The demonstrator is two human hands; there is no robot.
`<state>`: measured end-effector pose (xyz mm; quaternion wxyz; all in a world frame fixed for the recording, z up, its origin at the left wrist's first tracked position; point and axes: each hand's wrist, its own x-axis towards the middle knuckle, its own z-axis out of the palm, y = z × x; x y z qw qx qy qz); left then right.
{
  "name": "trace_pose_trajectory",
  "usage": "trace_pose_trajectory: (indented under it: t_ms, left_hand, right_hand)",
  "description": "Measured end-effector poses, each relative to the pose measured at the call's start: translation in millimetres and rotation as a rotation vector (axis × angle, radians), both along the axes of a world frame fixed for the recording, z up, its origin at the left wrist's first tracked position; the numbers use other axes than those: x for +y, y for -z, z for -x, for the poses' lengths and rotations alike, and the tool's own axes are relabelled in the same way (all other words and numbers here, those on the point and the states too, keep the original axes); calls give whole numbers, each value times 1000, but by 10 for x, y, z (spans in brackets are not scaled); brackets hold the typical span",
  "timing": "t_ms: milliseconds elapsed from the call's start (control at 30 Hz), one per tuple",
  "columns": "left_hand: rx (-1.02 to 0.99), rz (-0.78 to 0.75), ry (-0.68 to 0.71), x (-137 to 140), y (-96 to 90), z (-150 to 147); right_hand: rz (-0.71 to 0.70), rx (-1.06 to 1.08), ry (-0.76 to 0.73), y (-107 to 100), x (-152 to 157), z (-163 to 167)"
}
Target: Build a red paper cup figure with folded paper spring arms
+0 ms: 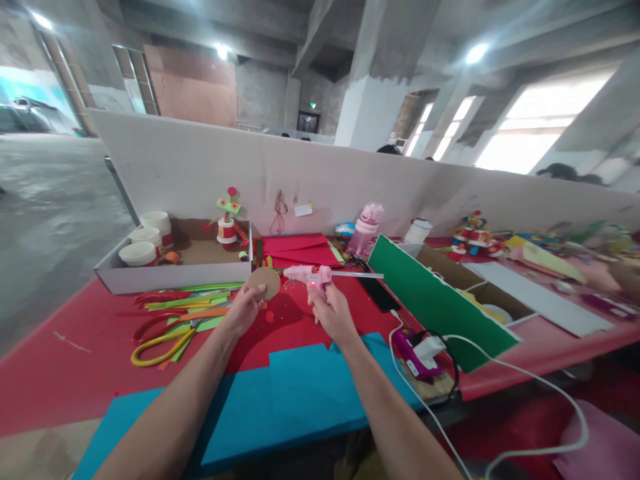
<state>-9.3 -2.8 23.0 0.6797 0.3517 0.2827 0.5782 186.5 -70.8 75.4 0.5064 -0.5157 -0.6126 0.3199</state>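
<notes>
My left hand (246, 307) pinches a round brown cardboard disc (267, 283) by its edge above the red tabletop. Wrapped round the handle of a pink hot glue gun (302, 273) is my right hand (330, 308). The gun's nozzle points left toward the disc, and a small red light glows on its body. A clear glue stick (357, 275) juts from the back of the gun. Left of my left hand lie scissors with yellow handles (163, 347) and red-handled scissors (155, 327), among green, yellow and orange paper strips (200, 303).
At the back left a white box (175, 281) holds paper cups (137, 253) and a paper-cup figure (227, 231). Blue sheets (320, 380) cover the front edge. On the right are a phone (379, 293), a green board (440, 310), a purple power strip (417, 353) with white cables, and a pink bottle (365, 230).
</notes>
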Motion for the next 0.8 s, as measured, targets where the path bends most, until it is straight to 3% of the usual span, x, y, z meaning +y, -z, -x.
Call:
trace_pose_trajectory:
  t_ms: [200,800]
  left_hand:
    - [-16,7,8,5,5,-1]
    - [-45,28,-9,-3,-14,0]
  right_hand:
    - [-64,1,30,14,14,1]
    - [-3,63,-13,47,-34,1]
